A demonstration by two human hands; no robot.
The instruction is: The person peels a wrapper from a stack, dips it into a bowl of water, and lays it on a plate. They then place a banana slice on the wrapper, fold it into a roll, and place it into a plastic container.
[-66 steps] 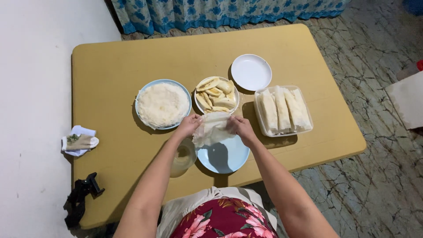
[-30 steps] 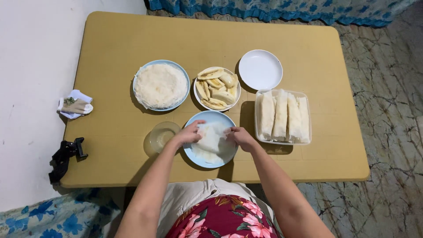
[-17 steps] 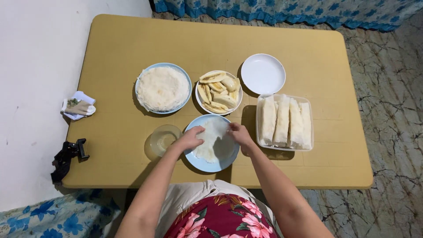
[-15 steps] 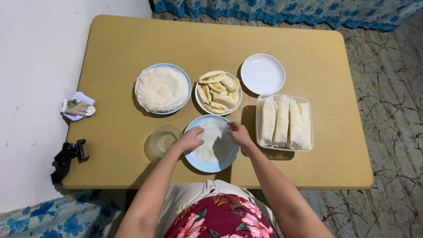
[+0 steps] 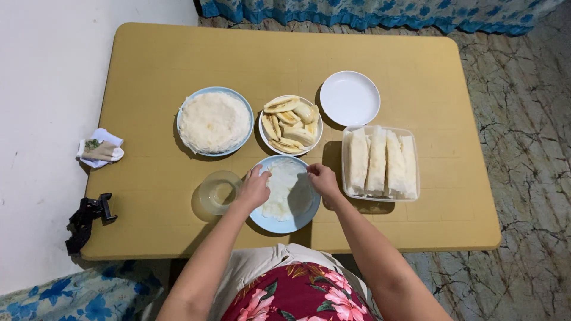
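Thin, perhaps damp wrapper (image 5: 286, 189); glossy plate (image 5: 284, 221)

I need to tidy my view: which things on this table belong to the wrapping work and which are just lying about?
In use: left hand and right hand on wrapper sheet, blue plate, banana slices, wrapper stack, finished rolls, glass bowl.

Lying about: empty white plate, folded cloth, black clamp.

Even, moderately bright indoor light falls from overhead at about 1 o'clock, throwing soft shadows toward 7 o'clock beside the white saucer (image 5: 350, 98), the clear plastic container (image 5: 380, 161) and both forearms. The yellow table (image 5: 148, 71) shows no glare. Focus holds sharp at centre; wide-angle bowing curves the table edges.
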